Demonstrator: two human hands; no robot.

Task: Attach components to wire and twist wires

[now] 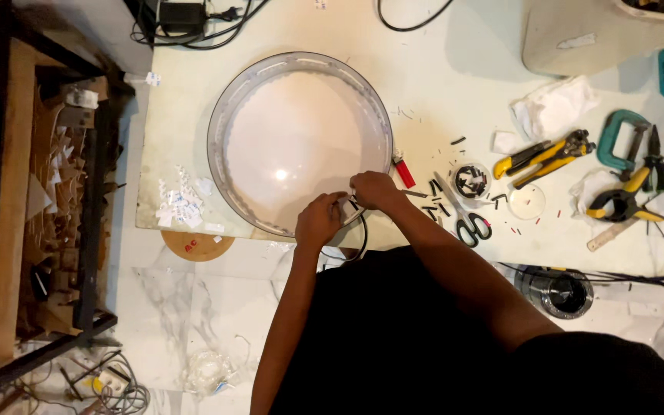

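Both forearms reach up from the bottom of the frame and meet at the lower rim of the round dome cover [299, 138], which lies on the white table [463, 84] at upper centre. The left hand [319, 220] and right hand [374, 190] sit almost touching, fingers pinched on a thin black cable [362, 230] that loops just below the rim. Right of the hands lie a red lighter [403, 173], scissors [466, 223] and a small clear dish [471, 180] holding short black pieces. Yellow-handled pliers [543, 155] and a teal clamp [621, 140] lie farther right.
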